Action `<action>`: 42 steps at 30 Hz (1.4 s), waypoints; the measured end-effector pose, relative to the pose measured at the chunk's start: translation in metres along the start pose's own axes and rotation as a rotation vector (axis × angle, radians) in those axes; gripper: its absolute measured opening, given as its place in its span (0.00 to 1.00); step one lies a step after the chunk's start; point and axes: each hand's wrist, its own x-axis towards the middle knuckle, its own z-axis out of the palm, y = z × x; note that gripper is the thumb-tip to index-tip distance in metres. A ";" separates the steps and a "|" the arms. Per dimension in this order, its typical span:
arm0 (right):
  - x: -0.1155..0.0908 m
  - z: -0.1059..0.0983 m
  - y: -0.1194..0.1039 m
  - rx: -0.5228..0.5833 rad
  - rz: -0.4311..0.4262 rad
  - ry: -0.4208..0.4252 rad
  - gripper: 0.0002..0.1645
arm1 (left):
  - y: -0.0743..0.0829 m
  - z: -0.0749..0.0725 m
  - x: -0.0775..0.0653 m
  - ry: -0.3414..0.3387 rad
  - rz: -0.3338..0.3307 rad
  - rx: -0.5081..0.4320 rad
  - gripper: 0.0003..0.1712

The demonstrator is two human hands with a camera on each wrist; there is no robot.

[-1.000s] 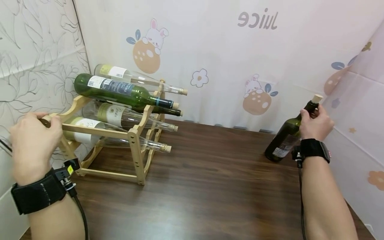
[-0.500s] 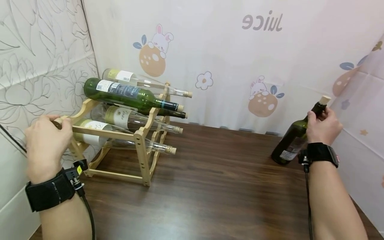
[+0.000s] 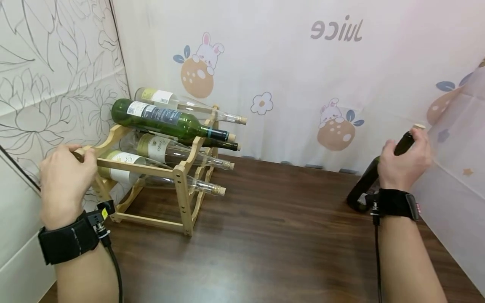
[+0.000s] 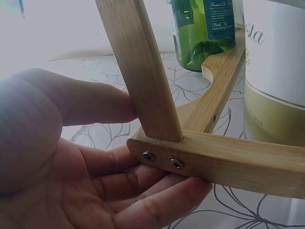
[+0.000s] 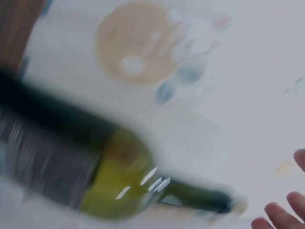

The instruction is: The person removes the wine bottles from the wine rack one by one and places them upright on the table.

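My left hand [image 3: 66,181] grips the near back corner of a wooden wine rack [image 3: 183,206]. In the left wrist view, its thumb [image 4: 102,102] presses one side of the wooden post while the fingers curl under the bolted rail [image 4: 238,164]. On the right, a dark green wine bottle [image 3: 365,185] stands on the table, its cork at the top. My right hand [image 3: 405,168] is around the bottle's neck in the head view. In the right wrist view the blurred bottle [image 5: 116,176] shows whole to its cork, with spread fingertips [image 5: 279,217] apart from it.
Several corked bottles lie in the rack, among them a green one [image 3: 163,120] on top and a clear one [image 3: 125,166] lower down, necks pointing right. Patterned curtains [image 3: 280,75] close off the back and sides of the dark wooden table [image 3: 265,235].
My right hand has loosened from the bottle's neck, its fingers now spread near the cork. The bottle stays standing, and my left hand keeps its grip on the rack. The head view has shifted slightly.
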 end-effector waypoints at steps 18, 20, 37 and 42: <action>-0.132 0.100 -0.112 0.290 -0.184 -0.571 0.39 | 0.000 0.004 0.003 0.012 -0.015 -0.014 0.39; -0.144 0.109 -0.122 0.312 -0.175 -0.634 0.40 | 0.000 0.005 0.004 0.020 -0.014 -0.014 0.38; -0.188 0.148 -0.189 0.862 0.367 -1.018 0.41 | 0.000 0.003 0.003 0.031 -0.049 -0.047 0.38; -0.187 0.152 -0.206 1.002 0.564 -1.043 0.36 | 0.000 0.003 0.002 0.042 -0.067 -0.054 0.37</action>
